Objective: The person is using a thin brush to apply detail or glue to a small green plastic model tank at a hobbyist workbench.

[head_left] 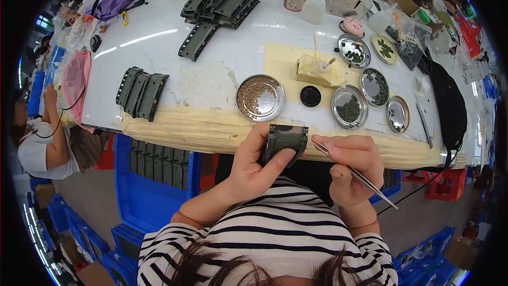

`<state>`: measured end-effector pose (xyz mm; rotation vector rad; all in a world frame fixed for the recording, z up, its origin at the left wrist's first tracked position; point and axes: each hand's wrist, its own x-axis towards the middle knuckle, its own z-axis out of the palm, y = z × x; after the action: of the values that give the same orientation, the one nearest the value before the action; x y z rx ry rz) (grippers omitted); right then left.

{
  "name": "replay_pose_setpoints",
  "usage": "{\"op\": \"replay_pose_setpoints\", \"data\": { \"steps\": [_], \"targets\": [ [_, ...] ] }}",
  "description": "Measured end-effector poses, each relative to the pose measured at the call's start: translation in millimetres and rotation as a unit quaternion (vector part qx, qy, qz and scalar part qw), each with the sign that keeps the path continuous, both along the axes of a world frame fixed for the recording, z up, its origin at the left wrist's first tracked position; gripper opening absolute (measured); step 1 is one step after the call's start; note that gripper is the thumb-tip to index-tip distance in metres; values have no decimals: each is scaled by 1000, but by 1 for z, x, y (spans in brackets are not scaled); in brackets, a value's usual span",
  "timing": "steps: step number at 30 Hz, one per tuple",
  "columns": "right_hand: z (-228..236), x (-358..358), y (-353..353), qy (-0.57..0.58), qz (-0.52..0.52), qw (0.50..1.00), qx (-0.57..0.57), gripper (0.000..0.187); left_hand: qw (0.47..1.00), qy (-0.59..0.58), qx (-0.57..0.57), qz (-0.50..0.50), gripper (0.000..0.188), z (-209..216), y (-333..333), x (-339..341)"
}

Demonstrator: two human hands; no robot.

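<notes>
Camouflage part (286,136) in hand, with tweezers (370,185)

Left: one stack of curved green pieces (142,94) on the table; nearer and lower, a blue bin (138,201) holding similar pieces in rows. Left of centre, far: a second, taller stack (219,13).
Centre: a round metal dish (272,103), brown granules inside. Near it, my left hand (256,164), closed around the camouflage part, thumb across its front, at the near table edge. Just right, the tweezers' tips beside the part's right edge; contact, I cannot tell. My right hand (357,164), pinching the tweezers between thumb and fingers. Beyond, a yellowish block (317,72).
Right: a black bag (447,100), draped over the table edge.
</notes>
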<state>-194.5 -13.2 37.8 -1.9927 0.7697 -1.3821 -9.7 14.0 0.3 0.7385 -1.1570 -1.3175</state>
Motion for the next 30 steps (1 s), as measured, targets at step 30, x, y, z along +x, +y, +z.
{"op": "replay_pose_setpoints", "data": {
  "steps": [30],
  "targets": [
    [13, 12, 0, 37, -24, 999, -1, 22, 1000, 21, -1, 2, 25, -4, 1, 1]
  ]
}}
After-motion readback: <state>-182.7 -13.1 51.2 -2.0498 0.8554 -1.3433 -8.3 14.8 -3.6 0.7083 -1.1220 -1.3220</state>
